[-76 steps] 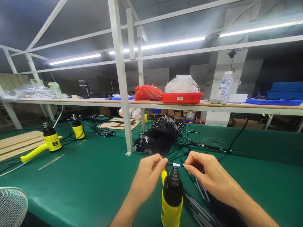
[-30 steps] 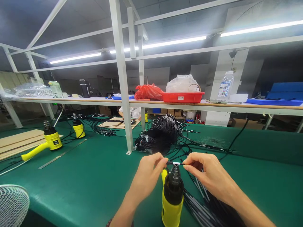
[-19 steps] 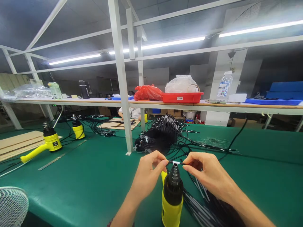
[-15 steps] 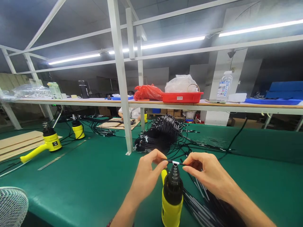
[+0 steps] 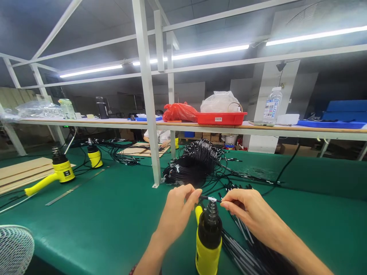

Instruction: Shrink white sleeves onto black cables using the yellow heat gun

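A thin black cable with a white sleeve [image 5: 212, 199] is stretched between my two hands, right at the nozzle tip of a yellow and black heat gun [image 5: 210, 236] that stands nozzle up. My left hand [image 5: 179, 210] pinches the cable on the left of the sleeve between thumb and fingers. On the other side, my right hand [image 5: 248, 210] pinches it the same way. Beneath my right forearm lies a bundle of black and grey cables [image 5: 243, 252], partly hidden by the arm. Whether the sleeve touches the nozzle, I cannot tell.
A big heap of black cables [image 5: 192, 164] lies beyond my hands, beside a white post [image 5: 147, 95]. Two more heat guns [image 5: 63, 170] are at the left near wooden boards [image 5: 25, 172]. A white mesh guard [image 5: 15, 248] is lower left. A co-worker's sleeve [image 5: 162, 136] shows behind the post.
Both hands have dipped slightly, and the cable with its white sleeve sits a little lower over the nozzle. The co-worker's hand at the back has shifted.
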